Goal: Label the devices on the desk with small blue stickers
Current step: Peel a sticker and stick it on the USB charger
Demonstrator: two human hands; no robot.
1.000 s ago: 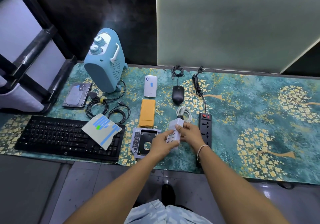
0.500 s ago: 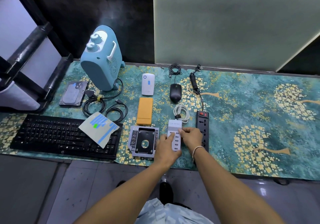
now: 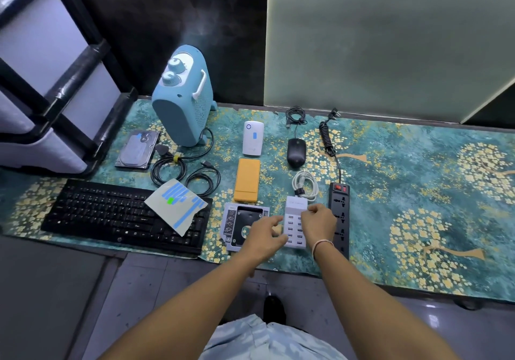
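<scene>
While our two hands work at the near edge, the white charger box (image 3: 296, 221) lies flat on the desk (image 3: 418, 192). It looks hard and light (hold its sides). Our right hand (image 3: 318, 223) pinches its top; our left hand (image 3: 264, 235) rests loose just beside it.

Both my bare forearms reach forward, close together. My left hand (image 3: 264, 234) hangs loosely curled, palm down. My right hand (image 3: 317, 220), with a thin wristband, has its fingertips bent down together.
</scene>
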